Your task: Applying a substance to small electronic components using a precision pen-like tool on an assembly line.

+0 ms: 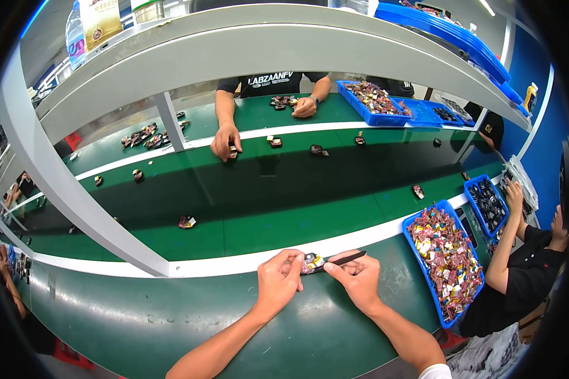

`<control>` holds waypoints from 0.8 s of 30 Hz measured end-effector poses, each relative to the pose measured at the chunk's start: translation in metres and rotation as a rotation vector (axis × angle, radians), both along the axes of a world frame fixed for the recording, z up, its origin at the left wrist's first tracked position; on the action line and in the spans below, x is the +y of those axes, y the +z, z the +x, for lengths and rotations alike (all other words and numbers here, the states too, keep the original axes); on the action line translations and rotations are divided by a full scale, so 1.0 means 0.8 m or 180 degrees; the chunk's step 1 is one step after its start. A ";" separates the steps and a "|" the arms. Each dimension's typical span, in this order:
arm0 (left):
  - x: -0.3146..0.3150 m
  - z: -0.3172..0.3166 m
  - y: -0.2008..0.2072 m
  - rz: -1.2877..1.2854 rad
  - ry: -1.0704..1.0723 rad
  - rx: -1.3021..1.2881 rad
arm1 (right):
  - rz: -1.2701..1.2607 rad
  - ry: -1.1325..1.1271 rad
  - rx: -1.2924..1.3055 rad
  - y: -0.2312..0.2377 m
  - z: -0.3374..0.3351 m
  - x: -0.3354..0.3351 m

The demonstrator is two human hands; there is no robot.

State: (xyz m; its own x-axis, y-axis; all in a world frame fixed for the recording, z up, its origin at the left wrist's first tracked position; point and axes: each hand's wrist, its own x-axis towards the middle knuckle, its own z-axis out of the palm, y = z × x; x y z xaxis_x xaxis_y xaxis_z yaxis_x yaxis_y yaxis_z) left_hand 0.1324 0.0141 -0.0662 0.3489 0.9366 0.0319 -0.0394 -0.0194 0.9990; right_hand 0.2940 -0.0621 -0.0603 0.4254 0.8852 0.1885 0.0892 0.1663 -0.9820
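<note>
Near the white rail in front of me, my left hand (279,283) pinches a small electronic assembly (312,263) between thumb and fingers. It has a dark casing with pinkish-red, white and yellow parts on it. My right hand (360,284) grips slim black tweezers (348,258), their tips reaching the assembly from the right. The exact point of contact is too small to make out. Both forearms rest low over the green worktable (189,316). To the right of my hands stands a blue tray (408,235) heaped with small pinkish-red, white and yellow parts.
Beyond the rail runs a green conveyor belt (265,234) carrying scattered assemblies, one (186,222) fairly close. A white post (76,183) curves up at left, under an overhead shelf (284,50). Across the belt, a person's hand (225,143) touches an assembly. Another person works at right beside a blue tray (501,221).
</note>
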 end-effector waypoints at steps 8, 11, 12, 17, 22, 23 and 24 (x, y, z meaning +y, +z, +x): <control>-0.001 -0.002 0.003 0.0004 -0.0125 -0.0037 | 0.0042 0.0230 0.0523 0.000 -0.001 0.004; 0.000 -0.002 0.001 0.0033 -0.0103 -0.0003 | 0.0066 0.0239 0.0510 0.000 -0.003 0.003; 0.000 -0.002 0.001 0.0034 -0.0101 -0.0004 | 0.0043 0.0221 0.0481 0.001 -0.003 0.003; 0.000 -0.003 0.001 -0.0023 -0.0153 0.0078 | -0.0040 0.0208 0.0211 0.000 0.000 0.001; 0.003 -0.003 -0.007 -0.0027 -0.0146 0.0001 | -0.0037 0.0277 0.0148 -0.005 0.004 0.001; 0.003 -0.003 -0.008 -0.0027 -0.0136 -0.0078 | -0.0039 0.0281 0.0148 -0.003 0.003 0.002; 0.003 -0.004 -0.006 -0.0031 -0.0140 -0.0079 | 0.0010 0.0311 0.0309 0.002 0.003 0.002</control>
